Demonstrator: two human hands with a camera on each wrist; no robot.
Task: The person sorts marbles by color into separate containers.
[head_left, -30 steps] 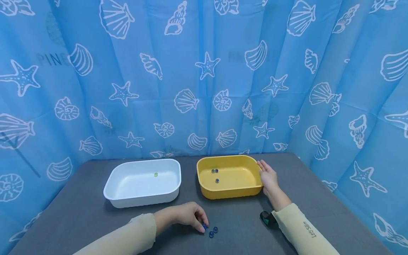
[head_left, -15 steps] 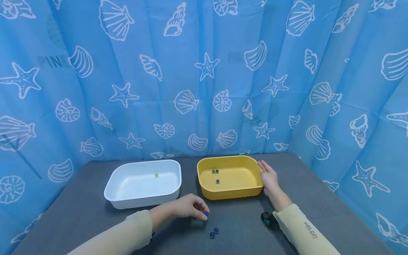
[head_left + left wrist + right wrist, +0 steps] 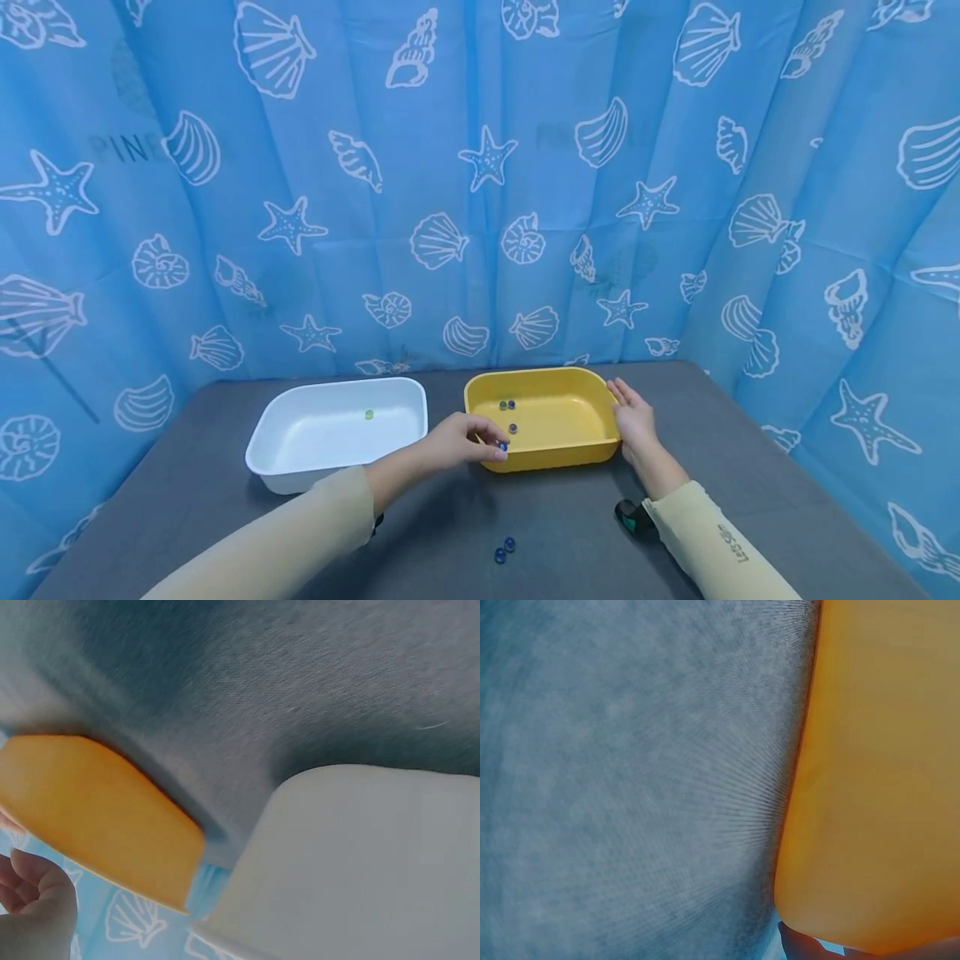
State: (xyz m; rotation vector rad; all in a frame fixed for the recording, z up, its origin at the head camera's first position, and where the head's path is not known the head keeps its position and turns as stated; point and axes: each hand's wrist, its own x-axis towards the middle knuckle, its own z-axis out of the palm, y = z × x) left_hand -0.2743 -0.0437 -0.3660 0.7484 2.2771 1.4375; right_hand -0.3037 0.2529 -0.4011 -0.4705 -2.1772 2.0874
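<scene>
Between the thumb and fingers of my left hand [image 3: 461,442] is a dark blue glass marble [image 3: 503,447], at the near left rim of the yellow bin [image 3: 555,457]. Low at the left edge of the left wrist view, part of that hand [image 3: 45,904] shows, its marble out of sight. My right hand [image 3: 635,419] rests against the bin's right end, fingers fairly straight along the wall. Inside the bin lie a greenish marble [image 3: 503,406] and two dark blue marbles [image 3: 513,428]. Two more blue marbles [image 3: 500,555] lie close together on the grey table.
To the left stands a white bin [image 3: 322,471] with one yellow-green marble [image 3: 369,414] in it. A black strap-like item [image 3: 628,515] with a green patch is by the right sleeve. Behind the table hangs a blue shell-print curtain [image 3: 480,192].
My left hand has picked up one blue marble from the group on the table and carried it forward to the yellow bin's rim. The right hand has stayed at the bin's end.
</scene>
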